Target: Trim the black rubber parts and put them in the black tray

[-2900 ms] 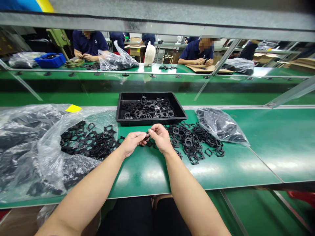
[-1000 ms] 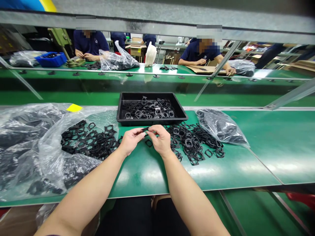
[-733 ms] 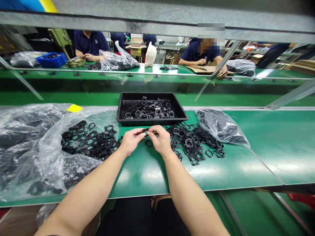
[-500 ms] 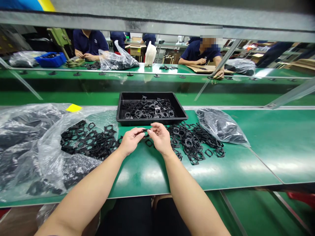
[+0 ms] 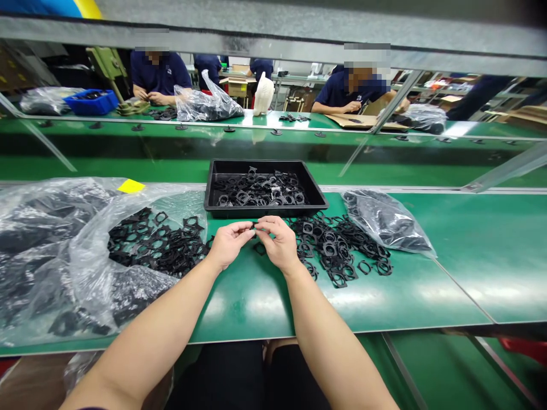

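Fingertips meeting, my left hand (image 5: pixel 228 242) and my right hand (image 5: pixel 278 242) pinch a small black part (image 5: pixel 253 226) between them, mostly hidden by the fingers. Just beyond them stands a black tray (image 5: pixel 267 213) holding many black ring-shaped parts (image 5: pixel 252 196). A pile of similar black parts (image 5: pixel 331 249) lies on the green table right of my right hand. Left of my left hand, more black parts (image 5: pixel 158 242) spill at the mouth of a large clear plastic bag (image 5: pixel 89 250).
A filled clear bag (image 5: pixel 388 222) lies at the right, behind the pile. A yellow label (image 5: pixel 131 186) sits on the large bag. Beyond a metal frame, people in dark shirts sit at another green table with a blue bin (image 5: pixel 92 102).
My right hand's fingers have closed in nearer to my left fingertips around the part. Across the frame, a person's arm at the right has moved back from the cardboard's edge toward a bag.
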`<state>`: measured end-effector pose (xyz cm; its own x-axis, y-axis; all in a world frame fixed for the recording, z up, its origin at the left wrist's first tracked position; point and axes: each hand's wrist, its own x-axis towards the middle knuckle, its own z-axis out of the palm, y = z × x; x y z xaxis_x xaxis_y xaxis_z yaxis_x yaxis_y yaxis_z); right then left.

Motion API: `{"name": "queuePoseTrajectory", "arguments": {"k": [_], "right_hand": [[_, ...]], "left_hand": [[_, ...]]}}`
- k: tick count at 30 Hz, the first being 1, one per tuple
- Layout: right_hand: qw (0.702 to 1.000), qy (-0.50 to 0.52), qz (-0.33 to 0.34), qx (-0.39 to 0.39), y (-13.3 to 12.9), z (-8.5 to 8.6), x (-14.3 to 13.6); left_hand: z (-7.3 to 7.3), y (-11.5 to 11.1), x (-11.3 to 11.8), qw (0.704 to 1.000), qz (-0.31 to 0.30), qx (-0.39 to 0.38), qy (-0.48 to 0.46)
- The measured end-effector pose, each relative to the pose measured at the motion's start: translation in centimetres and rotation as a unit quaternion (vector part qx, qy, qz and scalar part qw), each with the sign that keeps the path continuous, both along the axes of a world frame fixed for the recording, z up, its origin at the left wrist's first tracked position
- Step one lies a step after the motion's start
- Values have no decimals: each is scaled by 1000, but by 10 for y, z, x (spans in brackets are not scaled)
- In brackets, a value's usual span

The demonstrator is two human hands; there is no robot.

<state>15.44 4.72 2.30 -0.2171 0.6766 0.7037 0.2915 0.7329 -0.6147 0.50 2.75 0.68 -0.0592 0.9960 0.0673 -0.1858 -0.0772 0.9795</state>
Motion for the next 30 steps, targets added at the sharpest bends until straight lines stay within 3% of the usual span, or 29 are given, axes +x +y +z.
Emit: {"name": "queuePoseTrajectory", "arguments": {"k": [5,12,19,24,30], "right_hand": [[1000,-8,3,-8,1,0,2],[998,-38,39,-42,1,3,6],[990,18,30,-136,-3,-1,0],[986,9,-15,-165,-1,-8,-3],[964,55,12,-259,2,-11,-2]], "left_hand": [[-1,1,-1,1000,-3,9,23],[0,1,-6,984,-18,92,150],[6,-2,-8,970,-50,118,207],[0,-1,-4,984,-42,93,148],[3,-3,-2,983,5,91,158]]}}
